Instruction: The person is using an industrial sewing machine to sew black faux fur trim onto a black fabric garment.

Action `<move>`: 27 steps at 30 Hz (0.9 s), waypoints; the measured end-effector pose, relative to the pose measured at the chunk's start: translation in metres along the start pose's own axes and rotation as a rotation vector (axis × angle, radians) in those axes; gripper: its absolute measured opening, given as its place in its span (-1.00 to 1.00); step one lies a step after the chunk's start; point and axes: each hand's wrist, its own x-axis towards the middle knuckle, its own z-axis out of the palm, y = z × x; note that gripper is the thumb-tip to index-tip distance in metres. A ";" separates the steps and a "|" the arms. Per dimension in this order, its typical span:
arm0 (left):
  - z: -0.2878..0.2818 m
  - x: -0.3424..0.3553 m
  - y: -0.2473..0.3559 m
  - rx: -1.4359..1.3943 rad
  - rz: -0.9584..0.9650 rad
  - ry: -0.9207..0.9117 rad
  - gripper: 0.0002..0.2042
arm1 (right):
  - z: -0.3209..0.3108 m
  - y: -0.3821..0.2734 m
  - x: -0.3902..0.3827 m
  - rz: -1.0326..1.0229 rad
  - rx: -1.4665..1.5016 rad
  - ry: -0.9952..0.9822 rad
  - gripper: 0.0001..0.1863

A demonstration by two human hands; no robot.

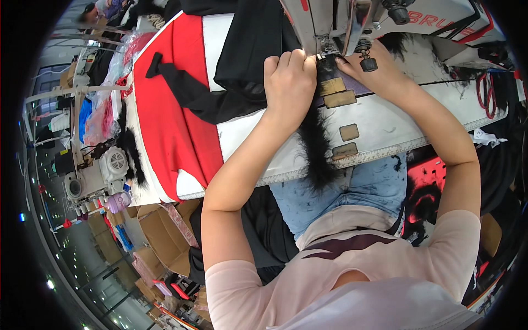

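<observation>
Black fur trim hanging off white table edge, left hand fisted, pinning black fabric, right hand flat, fingers pressing trim by sewing machine, red cloth left, 2 scissors handles right

1. A white worktable with a red section is seen.
2. Open cardboard boxes are stacked on the floor at the left.
3. Small bright lights are reflected on a glossy grey floor.

Garment workshop: sewing machine, fabric, cardboard boxes.
</observation>
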 end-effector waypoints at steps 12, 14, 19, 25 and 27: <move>0.005 -0.001 0.003 0.048 0.065 0.029 -0.94 | -0.003 -0.001 0.001 -0.021 0.016 0.034 -0.78; 0.004 0.000 0.002 0.054 0.054 0.009 -0.96 | 0.000 0.006 0.000 -0.031 -0.003 0.011 -0.80; 0.003 0.001 0.000 0.077 0.022 -0.032 -0.97 | 0.001 0.004 0.002 -0.011 -0.014 -0.029 -0.81; 0.005 -0.002 0.000 0.098 0.033 0.012 -0.96 | 0.009 0.008 0.001 -0.059 -0.047 0.105 -0.75; 0.005 -0.001 0.000 0.093 0.032 -0.012 -0.95 | 0.010 0.015 0.000 -0.060 -0.063 0.055 -0.74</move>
